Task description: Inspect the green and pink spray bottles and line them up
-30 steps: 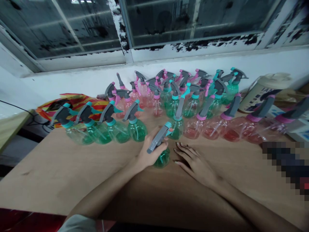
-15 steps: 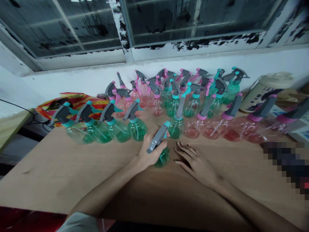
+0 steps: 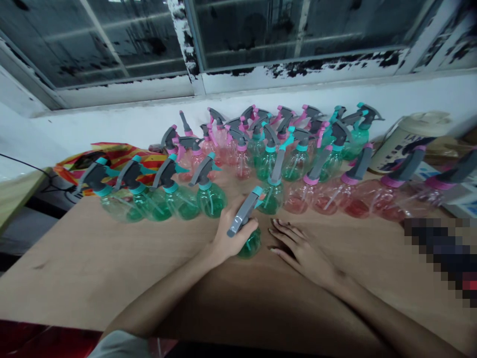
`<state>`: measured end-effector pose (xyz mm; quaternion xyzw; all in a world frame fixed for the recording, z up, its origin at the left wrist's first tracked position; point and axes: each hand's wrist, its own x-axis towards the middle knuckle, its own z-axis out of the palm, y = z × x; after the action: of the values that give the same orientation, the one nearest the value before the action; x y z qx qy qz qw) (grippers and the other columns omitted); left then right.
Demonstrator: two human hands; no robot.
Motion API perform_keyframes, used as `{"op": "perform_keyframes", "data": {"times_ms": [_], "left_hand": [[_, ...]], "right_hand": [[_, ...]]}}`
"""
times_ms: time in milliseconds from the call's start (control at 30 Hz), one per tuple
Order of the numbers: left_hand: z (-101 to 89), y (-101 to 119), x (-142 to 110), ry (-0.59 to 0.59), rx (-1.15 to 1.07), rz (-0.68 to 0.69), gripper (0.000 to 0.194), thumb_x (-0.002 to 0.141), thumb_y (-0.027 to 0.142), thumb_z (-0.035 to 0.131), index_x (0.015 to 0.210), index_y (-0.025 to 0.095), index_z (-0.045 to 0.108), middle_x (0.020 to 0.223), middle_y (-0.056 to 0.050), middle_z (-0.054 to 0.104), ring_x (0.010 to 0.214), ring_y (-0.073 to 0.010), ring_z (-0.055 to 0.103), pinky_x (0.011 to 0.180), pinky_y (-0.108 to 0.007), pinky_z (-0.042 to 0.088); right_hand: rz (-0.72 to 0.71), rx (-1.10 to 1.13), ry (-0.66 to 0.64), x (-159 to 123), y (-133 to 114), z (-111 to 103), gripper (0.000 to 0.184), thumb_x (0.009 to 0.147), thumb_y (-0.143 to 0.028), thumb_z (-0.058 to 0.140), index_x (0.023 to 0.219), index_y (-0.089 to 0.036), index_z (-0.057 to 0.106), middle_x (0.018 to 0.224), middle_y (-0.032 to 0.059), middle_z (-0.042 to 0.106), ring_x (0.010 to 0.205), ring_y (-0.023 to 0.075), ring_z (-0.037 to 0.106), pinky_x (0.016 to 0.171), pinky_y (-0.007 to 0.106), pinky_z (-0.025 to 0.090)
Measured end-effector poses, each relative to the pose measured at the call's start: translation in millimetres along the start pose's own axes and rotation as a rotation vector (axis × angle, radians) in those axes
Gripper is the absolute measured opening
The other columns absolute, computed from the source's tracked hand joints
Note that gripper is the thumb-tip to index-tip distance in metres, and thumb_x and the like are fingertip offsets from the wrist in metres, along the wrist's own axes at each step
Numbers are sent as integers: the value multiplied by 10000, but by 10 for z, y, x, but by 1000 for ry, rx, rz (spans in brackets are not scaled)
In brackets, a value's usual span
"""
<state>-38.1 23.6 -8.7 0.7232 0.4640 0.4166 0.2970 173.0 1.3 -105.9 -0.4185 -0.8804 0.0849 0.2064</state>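
My left hand (image 3: 234,232) is wrapped round the neck of a green spray bottle (image 3: 252,243) with a grey trigger head and a turquoise nozzle. The bottle stands on the wooden table (image 3: 93,268), and the hand hides its collar. Just right of it, my right hand (image 3: 301,248) lies flat on the tabletop, fingers apart and holding nothing. Behind the hands, another green spray bottle (image 3: 271,199) is at the left end of a row of pink spray bottles (image 3: 330,199). On the left, several green spray bottles (image 3: 183,203) stand in a line.
More pink and green spray bottles (image 3: 243,161) crowd together by the wall. A striped red and yellow bag (image 3: 137,154) lies at the back left. To the back right stands a cream container (image 3: 404,141) with dark print. A pixelated dark patch covers the right side.
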Motion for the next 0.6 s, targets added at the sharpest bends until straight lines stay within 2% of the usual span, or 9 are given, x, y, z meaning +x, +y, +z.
{"op": "perform_keyframes", "data": {"times_ms": [467, 600], "left_hand": [[34, -55, -8, 8, -75, -7, 451, 732, 112, 525, 1170, 205, 579, 992, -50, 657, 931, -211, 620, 878, -362, 472], [1, -24, 23, -43, -68, 20, 389, 730, 127, 521, 1095, 213, 623, 986, -37, 652, 818, -188, 603, 853, -347, 462]], "right_hand": [[-3, 5, 9, -1, 4, 4, 445, 925, -388, 452, 1343, -234, 471, 1398, 74, 483, 1308, 235, 407, 1059, 479, 369], [-5, -2, -3, 5, 0, 2, 448, 926, -385, 449, 1336, -207, 479, 1401, 84, 478, 1313, 234, 400, 1058, 473, 373]]}}
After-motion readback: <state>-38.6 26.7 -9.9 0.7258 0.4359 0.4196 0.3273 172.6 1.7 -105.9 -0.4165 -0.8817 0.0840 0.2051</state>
